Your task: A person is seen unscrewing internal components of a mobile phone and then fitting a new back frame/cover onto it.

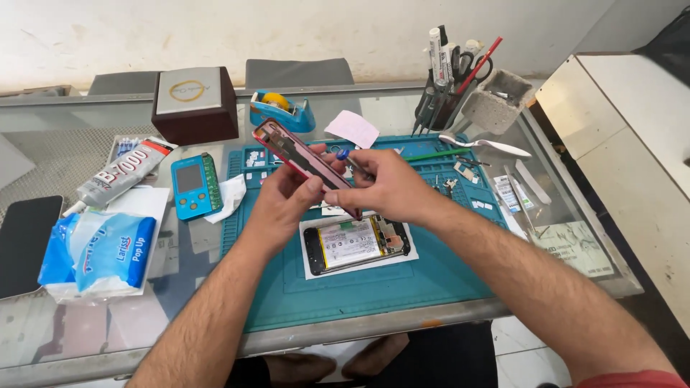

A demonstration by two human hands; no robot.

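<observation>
Red-edged slim phone back cover point(296, 154) gripped by left hand point(287, 201), raised above opened phone body with exposed battery point(357, 243); blue-handled tool point(350, 162), probably tweezers, pinched in right hand point(384, 188). Cover-inside work in hand; steady tip needed.

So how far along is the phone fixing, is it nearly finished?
Partly. The black opened phone body already lies on white paper with its yellow-labelled battery showing, so the back is off. The left hand holds the thin red back cover tilted up, while the right hand works on it with a blue-handled tool. The cover is not back on yet.

Both hands point(338, 190) hold a red phone frame point(298, 154) above the opened phone point(356, 244).
</observation>
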